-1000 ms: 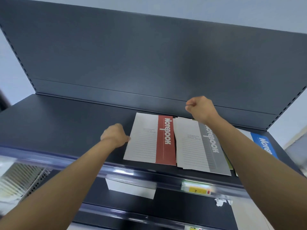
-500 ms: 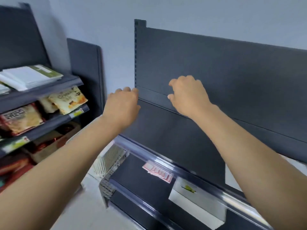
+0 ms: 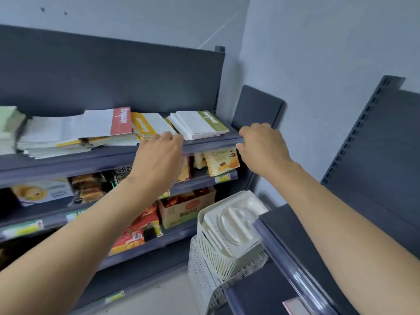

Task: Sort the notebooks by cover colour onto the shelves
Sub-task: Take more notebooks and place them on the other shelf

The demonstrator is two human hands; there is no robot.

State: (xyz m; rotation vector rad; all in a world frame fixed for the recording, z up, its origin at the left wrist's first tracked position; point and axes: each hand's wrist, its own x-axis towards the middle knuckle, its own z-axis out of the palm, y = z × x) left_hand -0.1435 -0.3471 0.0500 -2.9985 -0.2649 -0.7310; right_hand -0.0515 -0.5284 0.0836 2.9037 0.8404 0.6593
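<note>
Head view: notebooks heaped on top shelf (image 3: 91, 160), 10 o'clock of frame. Red-spined notebook (image 3: 121, 121), yellow-spined notebook (image 3: 143, 126), green-spined stack (image 3: 212, 121) lie side by side. Left hand (image 3: 159, 153) loosely curled, empty, at yellow one's front edge. Right hand (image 3: 261, 144) curled at shelf's 3 o'clock end; cannot tell if gripping lip.

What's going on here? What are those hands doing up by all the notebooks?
A person is sorting notebooks by colour. Both bare hands reach up to the front edge of the dark grey top shelf, where notebooks lie in messy piles. The left hand is by the yellow-striped white notebook, the right hand near the stack of green-striped white notebooks. Neither hand seems to hold one. A red-striped white notebook lies on top further left. Snack packets fill the shelves below.
</note>
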